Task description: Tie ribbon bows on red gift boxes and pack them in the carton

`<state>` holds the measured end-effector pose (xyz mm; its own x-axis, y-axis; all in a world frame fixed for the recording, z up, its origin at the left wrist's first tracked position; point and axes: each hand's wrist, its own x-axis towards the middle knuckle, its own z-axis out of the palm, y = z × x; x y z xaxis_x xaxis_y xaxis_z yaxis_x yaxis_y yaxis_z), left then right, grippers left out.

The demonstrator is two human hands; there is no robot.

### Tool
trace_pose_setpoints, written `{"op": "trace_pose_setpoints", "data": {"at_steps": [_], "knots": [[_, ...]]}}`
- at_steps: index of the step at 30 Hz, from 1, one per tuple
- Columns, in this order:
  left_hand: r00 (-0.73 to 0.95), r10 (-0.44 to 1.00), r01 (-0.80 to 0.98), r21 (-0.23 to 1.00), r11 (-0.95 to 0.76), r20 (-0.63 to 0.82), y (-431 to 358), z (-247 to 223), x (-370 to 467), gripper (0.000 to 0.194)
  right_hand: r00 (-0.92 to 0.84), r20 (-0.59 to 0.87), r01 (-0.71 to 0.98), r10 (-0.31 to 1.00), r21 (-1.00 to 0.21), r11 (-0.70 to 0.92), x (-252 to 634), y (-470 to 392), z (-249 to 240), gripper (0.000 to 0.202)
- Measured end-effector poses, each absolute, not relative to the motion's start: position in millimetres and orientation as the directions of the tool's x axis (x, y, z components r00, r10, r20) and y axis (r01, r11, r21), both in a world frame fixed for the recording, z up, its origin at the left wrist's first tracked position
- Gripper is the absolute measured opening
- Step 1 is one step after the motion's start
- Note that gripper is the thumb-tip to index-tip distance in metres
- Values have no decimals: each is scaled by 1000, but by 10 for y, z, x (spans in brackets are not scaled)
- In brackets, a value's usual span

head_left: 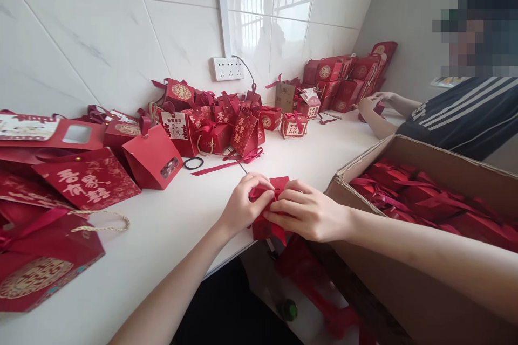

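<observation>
A small red gift box (261, 230) stands at the front edge of the table, between my two hands. Dark red ribbon (279, 234) hangs down its front, and a slot shows in its raised top flap (280, 183). My left hand (245, 202) pinches the ribbon at the box's top left, thumb against the fingers. From the right, my right hand (309, 211) has its fingers closed on the ribbon at the top of the box. My fingers partly cover the ribbon, so its exact form there is hidden.
Finished-looking red gift boxes (214, 137) line the wall, with larger ones (91, 180) at left. A loose ribbon (226, 164) and black ring (193, 163) lie ahead. At right stands a cardboard carton (366, 202) of red boxes. Beyond it, a person's hands (372, 102) hold something red.
</observation>
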<state>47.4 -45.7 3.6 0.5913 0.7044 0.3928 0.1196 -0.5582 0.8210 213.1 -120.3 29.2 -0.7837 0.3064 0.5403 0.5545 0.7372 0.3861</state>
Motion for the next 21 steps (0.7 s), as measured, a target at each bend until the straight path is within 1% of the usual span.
{"op": "trace_pose_setpoints", "data": {"at_steps": [3, 6, 10, 12, 13, 15, 16, 17, 19, 20, 21], "knots": [[615, 726, 162, 852, -498, 307, -457, 48, 498, 7, -789, 557, 527, 260, 397, 751, 2075, -1241, 292, 16], [602, 745, 169, 867, -470, 286, -455, 41, 507, 6, -805, 560, 462, 197, 383, 800, 2035, -1272, 283, 16], [608, 739, 156, 868, -471, 292, -458, 31, 499, 6, -848, 500, 363, 177, 303, 881, 2007, -1288, 261, 18], [621, 726, 141, 869, -473, 294, -462, 32, 487, 7, -869, 477, 289, 131, 274, 917, 2013, -1298, 277, 14], [632, 718, 132, 871, -472, 293, -464, 36, 479, 7, -868, 486, 255, 105, 252, 934, 2025, -1306, 297, 14], [658, 697, 115, 876, -468, 286, -468, 47, 458, 10, -827, 553, 230, 100, 172, 958, 2075, -1324, 357, 23], [673, 685, 110, 877, -467, 280, -469, 55, 445, 13, -787, 602, 252, 135, 114, 961, 2112, -1330, 391, 26], [686, 674, 107, 877, -468, 276, -469, 63, 432, 15, -732, 650, 303, 203, 44, 952, 2154, -1331, 421, 27], [710, 650, 94, 878, -470, 272, -467, 74, 408, 21, -582, 702, 479, 410, -111, 871, 2246, -1313, 455, 23], [719, 640, 80, 883, -463, 271, -465, 76, 398, 25, -503, 685, 580, 526, -183, 794, 2287, -1293, 454, 24], [725, 635, 64, 891, -449, 267, -462, 73, 389, 30, -437, 641, 667, 631, -240, 705, 2320, -1268, 442, 30]]}}
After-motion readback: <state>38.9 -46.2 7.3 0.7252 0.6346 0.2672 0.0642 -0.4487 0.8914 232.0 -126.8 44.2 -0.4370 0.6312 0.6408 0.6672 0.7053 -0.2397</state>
